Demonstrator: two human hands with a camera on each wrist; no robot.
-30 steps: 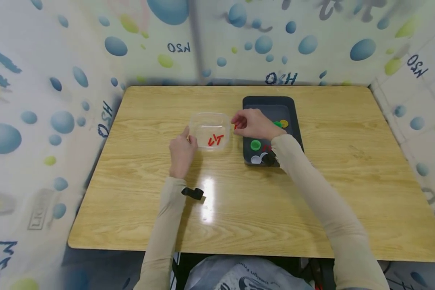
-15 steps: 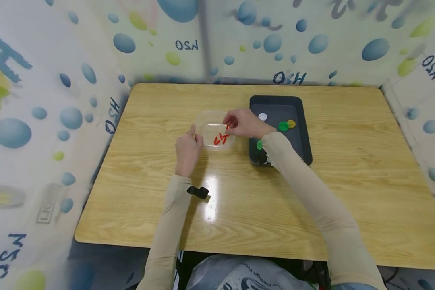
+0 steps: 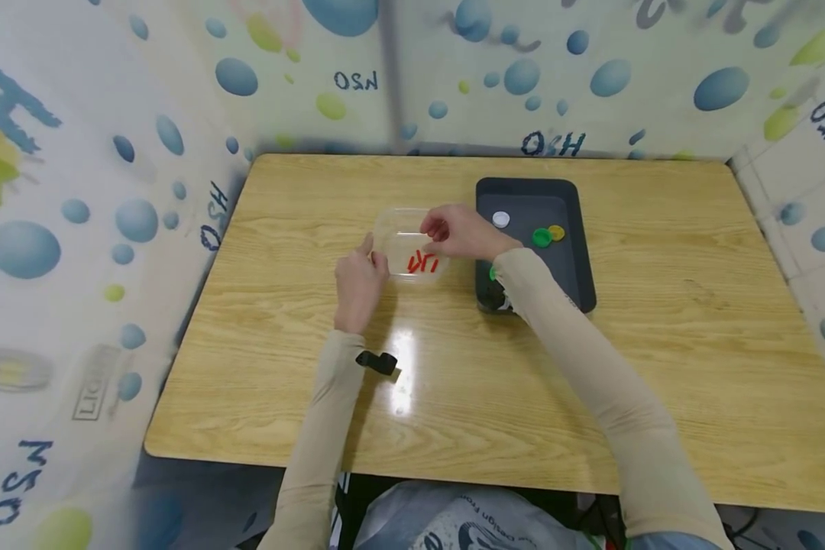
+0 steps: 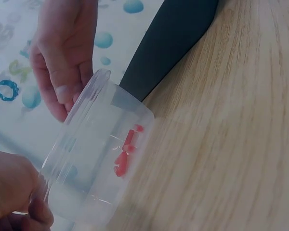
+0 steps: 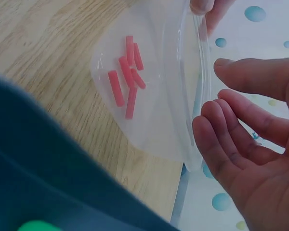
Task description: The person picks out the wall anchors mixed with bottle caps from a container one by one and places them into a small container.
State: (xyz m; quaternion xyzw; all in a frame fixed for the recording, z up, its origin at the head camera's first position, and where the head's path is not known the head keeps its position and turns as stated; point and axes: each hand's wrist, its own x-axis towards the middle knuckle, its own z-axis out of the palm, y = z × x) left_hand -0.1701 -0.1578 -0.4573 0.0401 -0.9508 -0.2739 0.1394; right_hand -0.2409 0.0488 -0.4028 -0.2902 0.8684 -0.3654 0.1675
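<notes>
A clear plastic container stands on the table, with several short red sticks lying loose on its bottom. My left hand grips its rim at the left; in the left wrist view those fingers curl around the edge. Over the right side of the container hovers my right hand. Seen from the right wrist, that hand's thumb and fingers are parted at the rim, with nothing between them.
Right of the container is a dark tray. It holds a white cap, a green cap and a yellow cap. The right sleeve crosses the tray and hides part of its contents.
My right hand has moved left from the tray's edge to over the container and let go of a red stick, which now lies inside with the others. The left hand keeps its grip.
</notes>
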